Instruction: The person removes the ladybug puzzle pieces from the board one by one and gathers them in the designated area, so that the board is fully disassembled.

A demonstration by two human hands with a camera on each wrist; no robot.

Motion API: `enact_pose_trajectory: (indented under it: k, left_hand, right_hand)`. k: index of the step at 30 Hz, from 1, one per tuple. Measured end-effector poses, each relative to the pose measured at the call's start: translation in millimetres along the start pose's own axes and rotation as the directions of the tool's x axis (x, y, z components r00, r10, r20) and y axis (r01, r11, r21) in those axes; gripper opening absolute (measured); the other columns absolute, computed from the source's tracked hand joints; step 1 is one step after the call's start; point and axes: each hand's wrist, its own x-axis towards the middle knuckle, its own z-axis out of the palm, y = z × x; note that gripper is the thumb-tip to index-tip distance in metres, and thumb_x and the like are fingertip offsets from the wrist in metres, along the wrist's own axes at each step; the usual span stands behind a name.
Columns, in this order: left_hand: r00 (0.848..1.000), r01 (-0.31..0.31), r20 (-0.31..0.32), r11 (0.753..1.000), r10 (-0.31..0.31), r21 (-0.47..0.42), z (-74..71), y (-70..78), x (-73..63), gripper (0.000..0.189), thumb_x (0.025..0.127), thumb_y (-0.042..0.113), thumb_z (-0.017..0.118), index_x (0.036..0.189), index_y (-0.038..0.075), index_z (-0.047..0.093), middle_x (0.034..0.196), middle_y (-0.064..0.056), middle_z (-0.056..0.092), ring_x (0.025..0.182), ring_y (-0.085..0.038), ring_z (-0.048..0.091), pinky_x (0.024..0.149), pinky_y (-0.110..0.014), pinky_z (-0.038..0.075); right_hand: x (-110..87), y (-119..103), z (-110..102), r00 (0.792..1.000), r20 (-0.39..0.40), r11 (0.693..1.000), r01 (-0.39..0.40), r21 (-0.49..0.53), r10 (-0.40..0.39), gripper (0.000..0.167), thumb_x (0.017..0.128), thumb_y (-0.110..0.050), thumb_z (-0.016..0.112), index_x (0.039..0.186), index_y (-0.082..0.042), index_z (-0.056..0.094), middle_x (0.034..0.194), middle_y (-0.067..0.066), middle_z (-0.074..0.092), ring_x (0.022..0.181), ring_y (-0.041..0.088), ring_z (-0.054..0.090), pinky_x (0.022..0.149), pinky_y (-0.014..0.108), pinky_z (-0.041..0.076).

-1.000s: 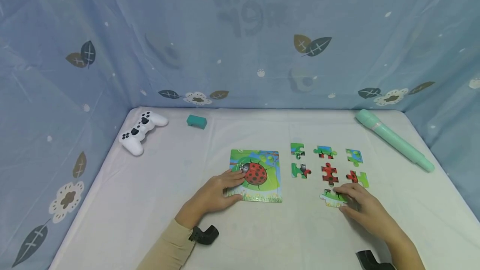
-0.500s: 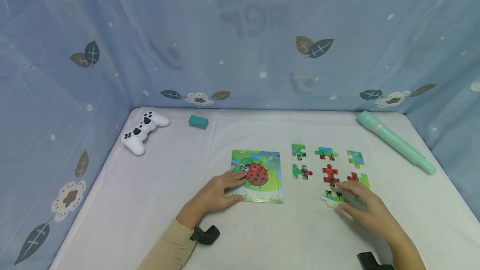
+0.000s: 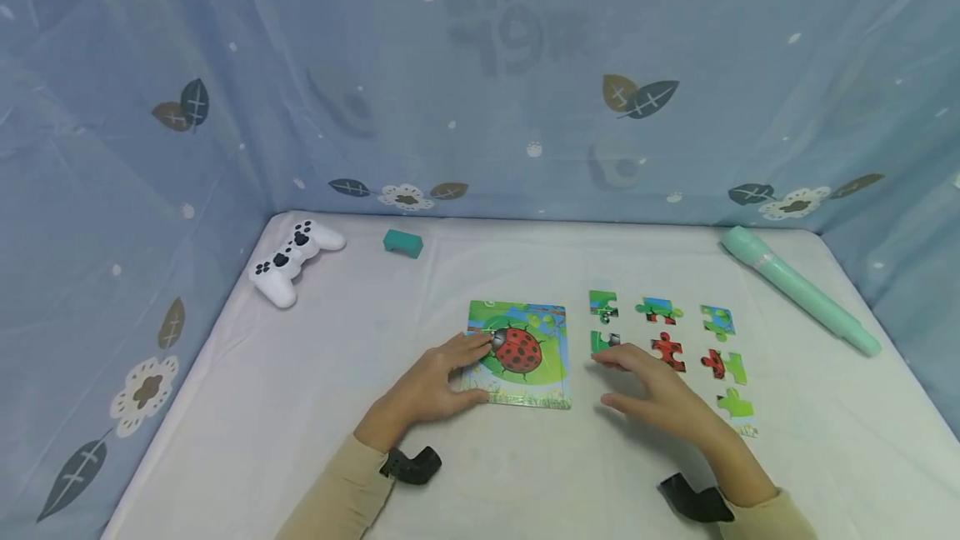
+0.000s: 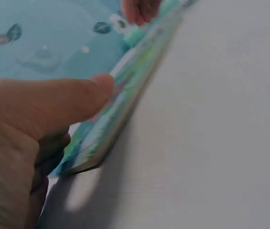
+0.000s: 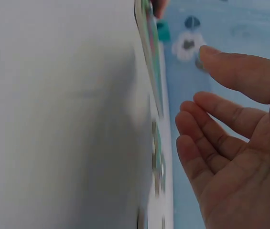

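Note:
A square ladybug puzzle board (image 3: pixel 521 350) lies on the white table. My left hand (image 3: pixel 433 382) rests over its left side, fingers on the picture and thumb near the lower edge. Right of the board sit loose jigsaw pieces in rows, among them a red spotted piece (image 3: pixel 667 352), a top-left piece (image 3: pixel 603 303) and a green lower-right piece (image 3: pixel 737 407). My right hand (image 3: pixel 660 398) is above the table between board and pieces, fingertips near the middle-left piece (image 3: pixel 600 341), which it partly covers. In the right wrist view the right hand's (image 5: pixel 240 129) fingers are apart and hold nothing.
At the back left lies a white game controller (image 3: pixel 288 261), with a teal block (image 3: pixel 403 243) to its right. A mint-green microphone-shaped stick (image 3: pixel 798 290) lies at the back right. Blue patterned cloth (image 3: pixel 480 90) rises behind the table.
My right hand has left the bottom-row pieces and moved left toward the board, uncovering the lower-right piece. The left hand has stayed on the board.

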Motion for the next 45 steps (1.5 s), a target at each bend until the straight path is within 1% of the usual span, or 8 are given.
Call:
enact_pose_trajectory:
  k: [7, 13, 18, 24, 29, 34, 41, 45]
  left_hand:
    - [0.996, 0.085, 0.014, 0.995, -0.086, 0.051, -7.5, -6.5, -1.4, 0.086, 0.077, 0.050, 0.073, 0.145, 0.008, 0.040, 0.153, -0.004, 0.034, 0.141, -0.026, 0.031, 0.116, -0.044, 0.029]
    - [0.993, 0.083, 0.076, 0.989, -0.093, 0.121, -8.9, -7.7, -1.5, 0.094, 0.076, 0.058, 0.069, 0.147, 0.007, 0.034, 0.156, -0.003, 0.028, 0.144, -0.022, 0.025, 0.118, -0.041, 0.025]
    - [0.993, 0.061, 0.090, 0.985, -0.076, 0.162, -7.5, -7.4, -1.5, 0.094, 0.077, 0.058, 0.069, 0.147, 0.005, 0.034, 0.156, -0.004, 0.028, 0.144, -0.023, 0.026, 0.117, -0.041, 0.027]
    - [0.995, 0.037, 0.090, 0.985, -0.053, 0.169, -7.2, -5.5, -2.1, 0.094, 0.077, 0.058, 0.068, 0.146, 0.004, 0.035, 0.155, -0.006, 0.029, 0.143, -0.024, 0.026, 0.117, -0.043, 0.028]
    - [0.997, 0.021, 0.072, 0.986, -0.033, 0.168, -8.9, -6.3, -1.8, 0.093, 0.077, 0.055, 0.070, 0.144, 0.001, 0.037, 0.154, -0.008, 0.031, 0.143, -0.024, 0.027, 0.118, -0.041, 0.025]
    - [0.997, 0.003, 0.075, 0.985, -0.016, 0.171, -8.9, -7.9, -0.8, 0.092, 0.078, 0.055, 0.070, 0.144, 0.000, 0.037, 0.154, -0.009, 0.031, 0.143, -0.024, 0.027, 0.118, -0.041, 0.025]
    - [0.997, 0.002, 0.071, 0.985, -0.014, 0.172, -8.5, -9.3, -0.9, 0.092, 0.078, 0.055, 0.070, 0.144, 0.000, 0.038, 0.154, -0.009, 0.032, 0.143, -0.024, 0.028, 0.118, -0.042, 0.025]
    - [0.997, -0.005, 0.071, 0.985, -0.007, 0.173, -9.4, -8.4, -0.3, 0.091, 0.078, 0.054, 0.070, 0.143, -0.001, 0.038, 0.153, -0.010, 0.032, 0.143, -0.025, 0.028, 0.118, -0.042, 0.025]
  right_hand:
    - [36.3, -21, 25, 0.993, 0.112, 0.997, 0.026, 0.069, -0.034, 0.050, 0.083, -0.021, 0.073, 0.127, -0.005, 0.056, 0.122, 0.005, 0.060, 0.108, 0.022, 0.057, 0.093, 0.041, 0.051]
    - [65.4, -44, 49, 0.979, 0.199, 0.991, 0.016, 0.133, -0.042, 0.051, 0.084, -0.019, 0.073, 0.128, -0.005, 0.054, 0.119, 0.005, 0.058, 0.108, 0.020, 0.055, 0.093, 0.040, 0.051]
    - [82.1, -58, 67, 0.972, 0.231, 0.989, 0.006, 0.145, -0.040, 0.050, 0.083, -0.016, 0.073, 0.127, -0.004, 0.054, 0.118, 0.006, 0.055, 0.106, 0.018, 0.052, 0.093, 0.037, 0.049]
    - [86.4, -64, 84, 0.976, 0.219, 0.997, -0.014, 0.074, -0.002, 0.054, 0.082, -0.017, 0.074, 0.129, -0.002, 0.053, 0.129, 0.012, 0.045, 0.122, 0.028, 0.042, 0.103, 0.046, 0.042]
    - [85.5, -64, 90, 0.982, 0.187, 0.995, -0.042, 0.096, 0.023, 0.055, 0.080, -0.014, 0.075, 0.129, -0.004, 0.054, 0.132, 0.014, 0.041, 0.128, 0.031, 0.037, 0.105, 0.048, 0.040]
    - [85.4, -62, 92, 0.987, 0.159, 0.992, -0.034, 0.121, 0.014, 0.053, 0.078, -0.013, 0.077, 0.126, -0.005, 0.054, 0.131, 0.013, 0.043, 0.126, 0.029, 0.038, 0.104, 0.048, 0.041]
    - [86.6, -61, 94, 0.990, 0.137, 0.993, 0.016, 0.118, -0.033, 0.055, 0.077, -0.013, 0.076, 0.126, -0.008, 0.053, 0.111, 0.001, 0.054, 0.105, 0.015, 0.048, 0.092, 0.038, 0.046]
    - [86.4, -62, 93, 0.988, 0.153, 0.995, 0.008, 0.101, -0.024, 0.056, 0.079, -0.016, 0.076, 0.129, -0.009, 0.053, 0.111, 0.000, 0.055, 0.103, 0.014, 0.051, 0.092, 0.038, 0.047]
